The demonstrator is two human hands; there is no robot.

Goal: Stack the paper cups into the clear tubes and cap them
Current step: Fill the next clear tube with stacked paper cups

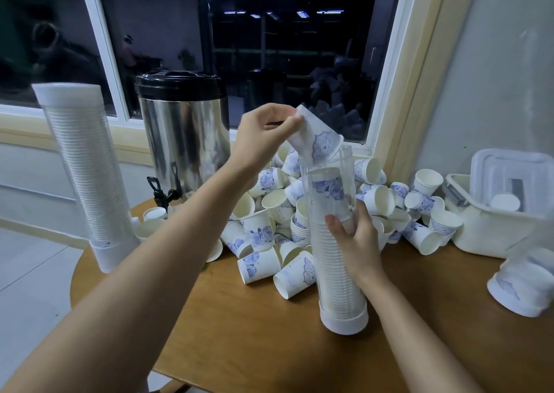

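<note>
A clear tube (335,260) stands upright on the round wooden table (263,332), nearly full of stacked white paper cups, with a white cap at its base. My right hand (352,242) grips the tube at mid-height. My left hand (263,134) holds a paper cup (317,137) with a blue pattern, tilted mouth-down at the tube's open top. A pile of loose paper cups (269,212) lies behind the tube. A second tube (87,167), full and capped at both ends, stands at the left.
A steel drinks urn (183,134) with a black lid and tap stands at the back by the window. A white plastic tub (491,209) with a lid sits at the right. Another capped tube (521,281) lies on its side near the right edge.
</note>
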